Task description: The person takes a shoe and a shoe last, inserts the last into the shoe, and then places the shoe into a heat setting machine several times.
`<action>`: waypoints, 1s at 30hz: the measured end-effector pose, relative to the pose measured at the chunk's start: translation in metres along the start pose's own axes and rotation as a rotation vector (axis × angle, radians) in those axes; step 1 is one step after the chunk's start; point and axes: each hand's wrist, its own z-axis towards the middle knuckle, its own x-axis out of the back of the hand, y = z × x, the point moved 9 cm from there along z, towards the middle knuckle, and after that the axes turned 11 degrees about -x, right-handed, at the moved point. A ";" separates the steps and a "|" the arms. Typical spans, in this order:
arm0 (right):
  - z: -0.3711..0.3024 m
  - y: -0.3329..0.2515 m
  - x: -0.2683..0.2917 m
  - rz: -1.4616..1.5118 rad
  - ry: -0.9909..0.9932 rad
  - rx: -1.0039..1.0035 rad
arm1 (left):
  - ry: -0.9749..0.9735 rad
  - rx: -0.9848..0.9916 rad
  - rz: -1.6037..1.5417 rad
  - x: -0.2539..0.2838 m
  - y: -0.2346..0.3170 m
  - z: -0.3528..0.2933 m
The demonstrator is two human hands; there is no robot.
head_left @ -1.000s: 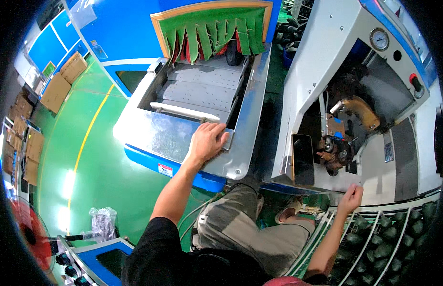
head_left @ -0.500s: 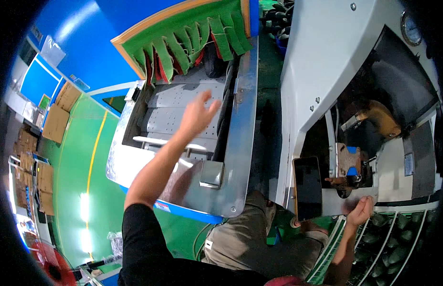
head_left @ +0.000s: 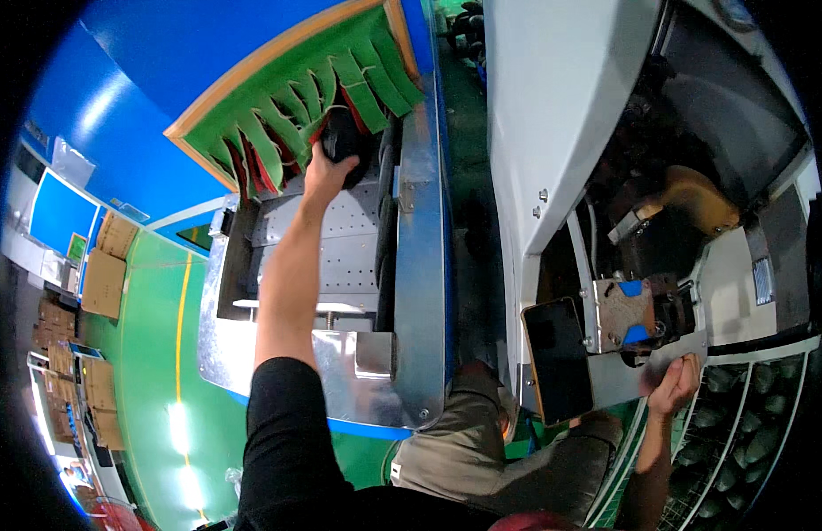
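Observation:
My left hand (head_left: 324,177) reaches to the strip curtain with thumb and fingers around a black, rounded, shoe-like piece (head_left: 345,146). That piece comes out from under the green and red strips (head_left: 268,146), its far end partly hidden by them. Beneath it runs a grey perforated slat conveyor (head_left: 340,234). My right hand (head_left: 675,387) is closed at the edge of a metal plate (head_left: 619,376) on the white machine; what its fingers hold, if anything, is hidden.
A phone (head_left: 560,358) leans on the machine front, left of a clamp with blue pads (head_left: 639,310). A white wire rack (head_left: 747,403) holds several dark shoe-like pieces at lower right. Along the conveyor's near end runs a metal ledge with a box (head_left: 374,356). Cartons (head_left: 103,279) stand far left.
My left hand has moved forward from over the conveyor and closed around the black piece at the curtain. My right hand stays by the plate. The view has shifted somewhat.

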 end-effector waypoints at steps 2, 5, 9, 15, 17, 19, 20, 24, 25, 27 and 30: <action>0.011 -0.021 0.003 0.089 -0.019 0.011 | -0.133 -0.098 0.048 0.029 -0.018 -0.014; 0.014 -0.035 0.008 0.121 0.075 0.070 | -0.315 -0.154 0.101 0.079 0.000 -0.055; 0.011 -0.023 0.004 0.167 0.041 0.062 | -0.473 0.042 0.130 0.156 0.048 -0.139; 0.010 -0.020 0.003 0.128 0.082 0.070 | -0.577 -0.044 0.367 0.223 0.071 -0.233; 0.010 -0.019 0.005 0.128 0.097 0.074 | -0.604 -0.135 0.482 0.235 0.080 -0.268; 0.009 -0.019 0.007 0.096 0.131 0.079 | -0.543 -0.257 0.614 0.232 0.081 -0.303; 0.008 -0.017 0.005 0.094 0.117 0.062 | -0.459 -0.349 0.608 0.228 0.086 -0.320; 0.008 -0.017 0.003 0.100 0.116 0.071 | -0.190 -0.660 0.773 0.207 0.101 -0.374; 0.009 -0.018 0.004 0.104 0.118 0.067 | -0.146 -0.746 0.854 0.203 0.113 -0.387; 0.006 -0.018 0.005 0.101 0.111 0.053 | -0.117 -0.738 0.851 0.199 0.117 -0.408; 0.009 -0.022 0.005 0.112 0.149 0.066 | -0.194 -0.665 0.775 0.190 0.111 -0.426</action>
